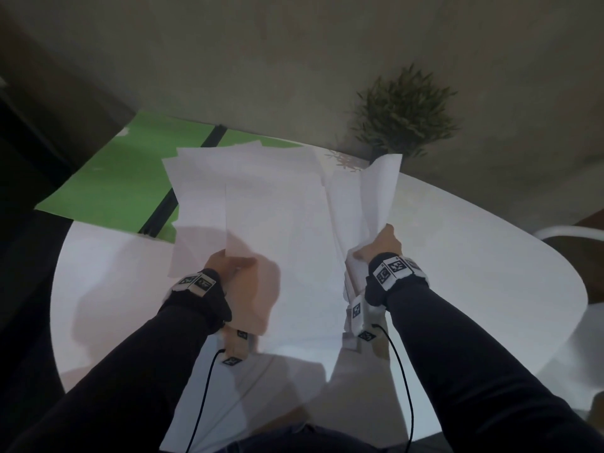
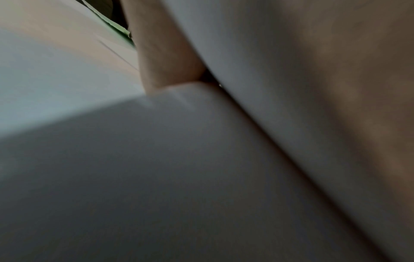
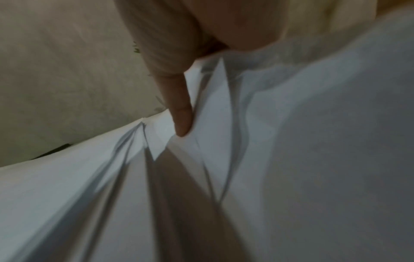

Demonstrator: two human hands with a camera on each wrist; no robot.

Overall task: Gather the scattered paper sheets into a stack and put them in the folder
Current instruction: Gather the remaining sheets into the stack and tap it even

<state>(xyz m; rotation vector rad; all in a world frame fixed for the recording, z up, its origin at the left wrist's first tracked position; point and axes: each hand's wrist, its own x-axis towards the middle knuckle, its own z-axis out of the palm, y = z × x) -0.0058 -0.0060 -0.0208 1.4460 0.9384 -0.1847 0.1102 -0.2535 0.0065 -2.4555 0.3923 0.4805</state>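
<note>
Sheets [image 1: 261, 204] lifted above table [image 1: 474, 256], fanned, uneven. My left hand [image 1: 228, 266] pinches one side, right hand [image 1: 379, 246] clutches the other. Best tap edges square before sliding into green folder [image 1: 111, 191].

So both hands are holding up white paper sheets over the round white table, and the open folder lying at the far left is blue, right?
Nearly: the folder is green, not blue, as the head view shows. The rest holds: the left hand and right hand both hold white paper sheets above the round white table, with the folder open at the far left.
</note>
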